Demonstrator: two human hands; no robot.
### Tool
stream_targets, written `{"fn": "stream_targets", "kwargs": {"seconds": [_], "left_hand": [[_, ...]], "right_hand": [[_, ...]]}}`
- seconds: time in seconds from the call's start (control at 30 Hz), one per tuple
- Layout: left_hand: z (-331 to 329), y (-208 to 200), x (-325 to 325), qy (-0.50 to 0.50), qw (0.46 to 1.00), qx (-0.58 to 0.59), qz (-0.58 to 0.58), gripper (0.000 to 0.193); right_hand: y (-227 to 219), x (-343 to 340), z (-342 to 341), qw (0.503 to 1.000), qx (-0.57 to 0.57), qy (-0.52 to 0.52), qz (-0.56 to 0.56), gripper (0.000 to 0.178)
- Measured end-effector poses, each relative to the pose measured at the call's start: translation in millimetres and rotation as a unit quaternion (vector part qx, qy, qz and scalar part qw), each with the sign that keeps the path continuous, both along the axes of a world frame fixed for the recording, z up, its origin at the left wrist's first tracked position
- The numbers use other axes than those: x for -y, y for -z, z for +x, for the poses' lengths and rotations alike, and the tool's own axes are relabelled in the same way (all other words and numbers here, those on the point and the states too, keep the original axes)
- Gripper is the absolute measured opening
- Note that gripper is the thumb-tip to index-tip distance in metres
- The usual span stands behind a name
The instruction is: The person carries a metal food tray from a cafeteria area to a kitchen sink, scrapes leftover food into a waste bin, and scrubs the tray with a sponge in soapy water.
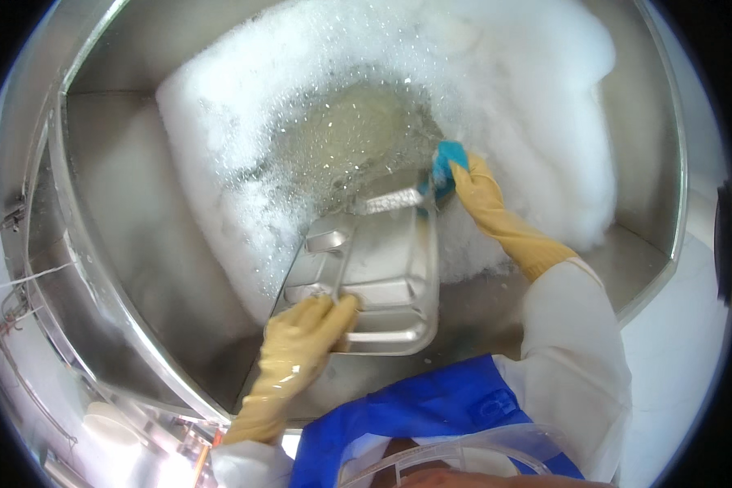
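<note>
A silver metal tray [381,268] with raised, moulded sections leans over the near side of a sink, its far end dipping into foamy water. My left hand [305,337], in a yellow rubber glove, grips the tray's near left part, fingers curled over a ridge. My right hand [481,193], gloved the same way, closes round a blue cloth or sponge [446,169] at the tray's far right edge. Whether it is a cloth or a sponge I cannot make out. The tray's far end is partly hidden by water and suds.
Thick white foam [537,106] covers much of the water in the large steel sink [130,171], around a patch of murky water [350,130]. Cables [24,276] hang outside the left rim. My blue apron [415,407] is close to the near edge.
</note>
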State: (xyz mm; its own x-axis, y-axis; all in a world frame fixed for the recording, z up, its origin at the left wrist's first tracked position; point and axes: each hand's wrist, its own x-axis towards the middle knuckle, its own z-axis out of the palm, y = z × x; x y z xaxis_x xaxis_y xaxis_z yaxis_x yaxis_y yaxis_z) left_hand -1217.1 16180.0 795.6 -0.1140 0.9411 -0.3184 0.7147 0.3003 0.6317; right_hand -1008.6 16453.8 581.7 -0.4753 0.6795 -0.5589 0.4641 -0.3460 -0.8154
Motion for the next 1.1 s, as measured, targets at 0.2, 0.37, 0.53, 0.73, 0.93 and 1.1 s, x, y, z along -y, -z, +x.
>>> {"fn": "stream_targets", "kwargs": {"seconds": [0.2, 0.37, 0.53, 0.73, 0.93, 1.1], "left_hand": [[32, 61, 32, 0.114, 0.992, -0.006, 0.051, 0.052], [31, 62, 38, 0.123, 0.992, -0.014, 0.036, 0.056], [30, 53, 17, 0.094, 0.996, 0.003, 0.002, 0.060], [32, 55, 16, 0.052, 0.983, -0.157, 0.082, 0.060], [28, 59, 5, 0.080, 0.986, -0.112, 0.099, 0.057], [-14, 45, 10, 0.081, 0.995, -0.055, -0.035, 0.044]], "right_hand": [[-88, 101, -44, 0.770, -0.239, -0.591, 0.021, 0.035], [-44, 60, -85, 0.870, 0.093, -0.484, -0.025, 0.051], [5, 49, -103, 0.845, 0.244, -0.475, -0.023, 0.062], [-9, 141, -75, 0.828, -0.174, -0.458, 0.273, 0.061], [-92, 111, -18, 0.836, -0.144, -0.514, -0.126, 0.049], [-55, -12, -13, 0.923, 0.174, -0.340, 0.055, 0.047]]}}
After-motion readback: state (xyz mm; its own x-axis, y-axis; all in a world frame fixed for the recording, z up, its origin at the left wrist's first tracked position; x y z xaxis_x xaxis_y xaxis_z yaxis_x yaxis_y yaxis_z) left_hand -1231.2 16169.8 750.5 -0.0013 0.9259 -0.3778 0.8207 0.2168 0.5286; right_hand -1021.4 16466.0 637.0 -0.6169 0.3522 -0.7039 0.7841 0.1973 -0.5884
